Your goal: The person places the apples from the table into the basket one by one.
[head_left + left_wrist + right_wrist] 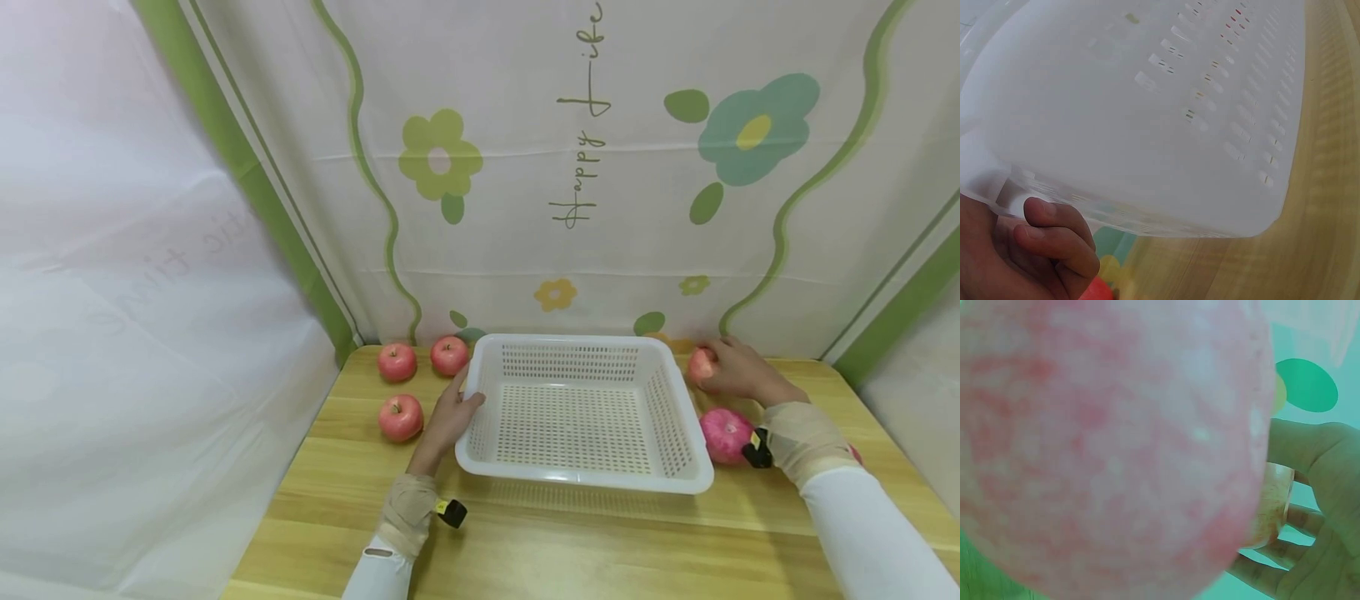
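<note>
A white perforated plastic basket [577, 477] spans the middle of the table in the head view. My left hand [448, 417] grips its left rim, thumb on top; the left wrist view shows the fingers [1060, 240] curled beneath the rim, beside the basket wall [1085, 144]. At the back right, my right hand [746, 375] holds a pinkish-orange round fruit [701, 367], partly hidden by the fingers. Just nearer than that hand lies a bright pink mottled fruit [724, 432], which fills much of the right wrist view.
Three red apples [401, 417] lie on the table left of the basket. A sliver of another reddish thing [856, 454] shows behind my right forearm. Printed white curtains [510, 233] hang close along the back and sides of the wooden table [315, 492].
</note>
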Demonstrator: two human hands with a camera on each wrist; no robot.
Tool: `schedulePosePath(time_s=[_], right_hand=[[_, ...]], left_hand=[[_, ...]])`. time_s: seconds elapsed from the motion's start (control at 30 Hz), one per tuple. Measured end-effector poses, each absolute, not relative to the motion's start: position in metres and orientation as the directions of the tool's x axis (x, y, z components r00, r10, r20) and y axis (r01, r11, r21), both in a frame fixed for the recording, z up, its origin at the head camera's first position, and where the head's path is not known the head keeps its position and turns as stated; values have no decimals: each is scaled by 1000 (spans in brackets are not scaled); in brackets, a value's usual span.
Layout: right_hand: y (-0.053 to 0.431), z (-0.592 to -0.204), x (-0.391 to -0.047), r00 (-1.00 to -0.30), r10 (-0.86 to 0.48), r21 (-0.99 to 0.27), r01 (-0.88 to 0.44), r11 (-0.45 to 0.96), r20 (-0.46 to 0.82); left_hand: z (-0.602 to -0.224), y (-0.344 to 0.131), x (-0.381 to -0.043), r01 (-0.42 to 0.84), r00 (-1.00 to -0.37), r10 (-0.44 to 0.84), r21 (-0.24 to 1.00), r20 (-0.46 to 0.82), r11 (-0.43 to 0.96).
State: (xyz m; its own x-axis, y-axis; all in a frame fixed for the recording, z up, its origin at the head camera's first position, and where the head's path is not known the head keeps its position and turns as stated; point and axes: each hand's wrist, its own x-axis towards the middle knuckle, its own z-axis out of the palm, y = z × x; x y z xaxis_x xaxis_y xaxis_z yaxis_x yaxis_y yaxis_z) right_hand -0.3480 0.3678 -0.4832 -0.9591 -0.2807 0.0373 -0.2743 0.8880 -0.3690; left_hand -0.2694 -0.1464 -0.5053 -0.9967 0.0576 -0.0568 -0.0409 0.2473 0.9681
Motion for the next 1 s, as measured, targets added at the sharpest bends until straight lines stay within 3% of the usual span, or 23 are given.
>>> schedulePosePath(time_s=[1.0], right_hand=[[355,-454,-329,-936,-336,-312,-351,883,102]], left_hand=[[-507,-147,-269,-48,-996,55,966,-64,254]])
